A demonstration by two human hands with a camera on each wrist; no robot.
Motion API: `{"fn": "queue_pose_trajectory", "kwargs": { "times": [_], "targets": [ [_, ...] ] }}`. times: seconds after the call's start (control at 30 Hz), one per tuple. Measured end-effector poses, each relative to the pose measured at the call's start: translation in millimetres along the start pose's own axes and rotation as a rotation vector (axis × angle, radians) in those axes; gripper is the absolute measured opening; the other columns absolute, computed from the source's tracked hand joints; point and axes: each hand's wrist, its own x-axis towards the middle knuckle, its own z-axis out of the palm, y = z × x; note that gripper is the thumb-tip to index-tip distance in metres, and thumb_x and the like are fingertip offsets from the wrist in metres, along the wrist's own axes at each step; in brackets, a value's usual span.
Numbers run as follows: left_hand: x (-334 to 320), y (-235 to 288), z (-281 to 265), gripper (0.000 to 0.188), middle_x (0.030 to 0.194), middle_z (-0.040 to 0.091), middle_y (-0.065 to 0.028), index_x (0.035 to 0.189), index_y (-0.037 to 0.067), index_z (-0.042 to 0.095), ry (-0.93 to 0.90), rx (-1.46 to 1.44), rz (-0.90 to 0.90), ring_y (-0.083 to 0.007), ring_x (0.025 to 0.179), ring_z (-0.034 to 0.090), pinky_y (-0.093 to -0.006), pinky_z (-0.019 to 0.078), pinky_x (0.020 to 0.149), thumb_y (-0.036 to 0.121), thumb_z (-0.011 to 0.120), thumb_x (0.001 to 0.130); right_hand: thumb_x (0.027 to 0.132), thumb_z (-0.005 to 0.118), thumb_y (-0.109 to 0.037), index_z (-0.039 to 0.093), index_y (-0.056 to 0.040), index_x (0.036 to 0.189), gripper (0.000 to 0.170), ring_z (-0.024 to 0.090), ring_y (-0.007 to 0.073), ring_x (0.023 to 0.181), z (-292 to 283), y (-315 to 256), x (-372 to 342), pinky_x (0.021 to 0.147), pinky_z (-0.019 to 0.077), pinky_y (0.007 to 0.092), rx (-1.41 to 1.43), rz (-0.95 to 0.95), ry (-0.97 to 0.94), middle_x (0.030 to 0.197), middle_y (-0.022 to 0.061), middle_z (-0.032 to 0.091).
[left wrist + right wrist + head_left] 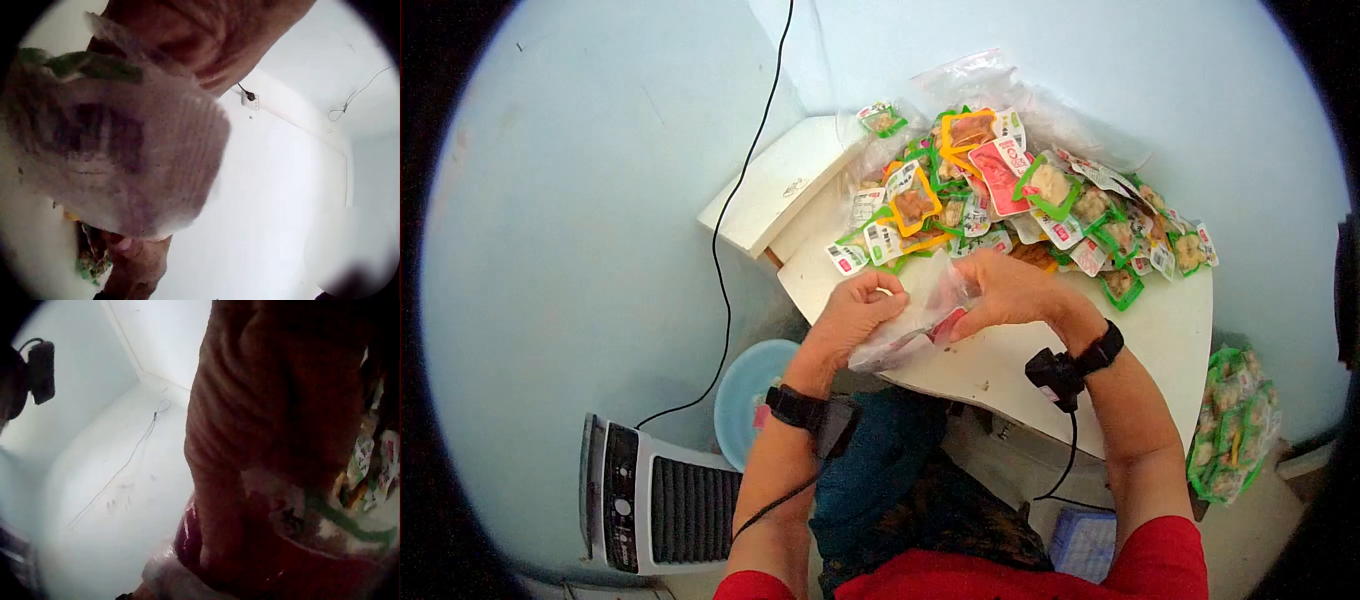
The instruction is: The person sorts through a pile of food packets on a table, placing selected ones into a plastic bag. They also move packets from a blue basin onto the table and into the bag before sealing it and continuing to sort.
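Note:
Low over the front of the white table, a clear plastic bag (pixel 915 328) is held between both hands. My left hand (pixel 855 318) pinches its left side with curled fingers. On the other side my right hand (pixel 1005 290) grips a small red packet (pixel 947 325) at the bag, thumb toward me. The left wrist view shows the bag (pixel 169 150) large and see-through, with a dark print and a green strip showing. In the right wrist view the red packet (pixel 187 534) shows beside the fingers; the fingertips are hidden.
A heap of sealed snack packets (pixel 1000 195) with green, yellow and red edges covers the table's back (pixel 1140 340). Behind it lies a large clear bag (pixel 1090 125). A blue basin (pixel 735 400) and an air cooler (pixel 680 505) stand left; a filled bag (pixel 1235 425) is right.

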Motion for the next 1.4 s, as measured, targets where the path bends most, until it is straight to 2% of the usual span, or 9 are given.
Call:
{"fn": "queue_pose_trajectory", "kwargs": {
  "times": [0.1, 0.27, 0.5, 0.6, 0.8, 1.0, 1.13, 1.23, 1.4],
  "targets": [
    [1, -15, 7, 0.011, 0.077, 0.063, 0.0041, 0.096, 0.006, 0.066, -0.026, -0.058, -0.015, -0.0014, 0.061, 0.052, -0.0169, 0.0393, 0.052, 0.013, 0.069, 0.089, 0.062, 0.082, -0.018, 0.062, -0.0014, 0.112, 0.057, 0.064, 0.0257, 0.094, -5, -18, -6, 0.078, 0.0502, 0.0341, -0.401, 0.121, 0.202, 0.104, 0.0159, 0.067],
    [1, -18, 7, 0.012, 0.081, 0.065, 0.0029, 0.095, 0.003, 0.07, -0.017, 0.012, 0.046, -0.0026, 0.069, 0.055, -0.0177, 0.0445, 0.061, 0.012, 0.069, 0.089, 0.063, 0.081, -0.022, 0.06, -0.0043, 0.114, 0.057, 0.063, 0.0322, 0.101, 0, 0, 4, 0.081, 0.0495, 0.0372, -0.541, -0.557, 0.452, 0.106, 0.0173, 0.065],
    [0, -31, 4, 0.026, 0.09, 0.067, 0.001, 0.104, 0.003, 0.069, 0.014, -0.1, 0.014, -0.0053, 0.077, 0.059, -0.0207, 0.0481, 0.07, 0.026, 0.059, 0.097, 0.073, 0.076, -0.023, 0.069, -0.0053, 0.092, 0.027, 0.065, 0.0253, 0.075, 2, 16, 5, 0.071, 0.05, 0.0356, -0.247, -0.057, 0.243, 0.083, 0.0125, 0.07],
    [-9, -47, 3, 0.054, 0.115, 0.065, -0.0035, 0.122, 0.004, 0.061, -0.03, -0.434, 0.06, -0.0142, 0.104, 0.06, -0.031, 0.0462, 0.094, 0.05, 0.043, 0.1, 0.083, 0.071, -0.016, 0.069, -0.0029, 0.091, 0.016, 0.054, 0.0044, 0.065, 12, 2, 9, 0.059, 0.0455, 0.0241, -0.019, 0.116, 0.387, 0.073, -0.0039, 0.062],
    [-36, -73, 15, 0.086, 0.151, 0.038, -0.0126, 0.148, 0.006, 0.033, -0.308, -1.362, 0.152, -0.0298, 0.136, 0.04, -0.0472, 0.0283, 0.113, 0.071, 0.028, 0.092, 0.089, 0.067, -0.021, 0.07, -0.002, 0.096, 0.02, 0.054, 0.0022, 0.062, 33, 14, 22, 0.053, 0.0399, 0.0197, 0.325, 0.191, 0.515, 0.078, -0.0021, 0.067],
    [-74, -77, 32, 0.077, 0.147, 0.042, -0.0131, 0.147, 0.006, 0.031, -0.194, -1.116, 0.424, -0.0321, 0.136, 0.039, -0.0522, 0.0269, 0.113, 0.048, 0.061, 0.09, 0.092, 0.066, -0.02, 0.067, -0.001, 0.104, 0.023, 0.06, 0.0045, 0.065, 70, 7, 25, 0.055, 0.0447, 0.0191, 0.534, 0.201, 0.533, 0.087, 0.0008, 0.069],
    [-79, -89, 38, 0.057, 0.139, 0.05, -0.0079, 0.141, 0.005, 0.039, 0.108, -0.631, 0.371, -0.0222, 0.126, 0.05, -0.0387, 0.0409, 0.106, 0.012, 0.065, 0.091, 0.095, 0.062, -0.018, 0.063, 0.0013, 0.111, 0.026, 0.067, 0.0125, 0.083, 93, -7, 31, 0.07, 0.0558, 0.0268, 0.695, 0.219, 0.549, 0.102, 0.0081, 0.069],
    [-86, -78, 55, 0.051, 0.127, 0.056, -0.0023, 0.138, 0.003, 0.044, 0.304, -0.926, 0.38, -0.0098, 0.114, 0.051, -0.0295, 0.045, 0.095, 0.01, 0.064, 0.091, 0.095, 0.062, -0.02, 0.062, 0.002, 0.111, 0.027, 0.067, 0.0143, 0.083, 111, -17, 30, 0.072, 0.0572, 0.0296, 0.736, 0.284, 0.529, 0.102, 0.0093, 0.069],
    [-98, -78, 17, 0.043, 0.126, 0.059, -0.0083, 0.131, 0.002, 0.049, 0.293, -1.241, 0.251, -0.0197, 0.111, 0.061, -0.0351, 0.0512, 0.095, 0.008, 0.063, 0.09, 0.095, 0.062, -0.021, 0.062, 0.0019, 0.11, 0.027, 0.068, 0.016, 0.084, 108, -16, 29, 0.072, 0.058, 0.0307, 0.628, 0.316, 0.328, 0.101, 0.0092, 0.068]
  ]
}}
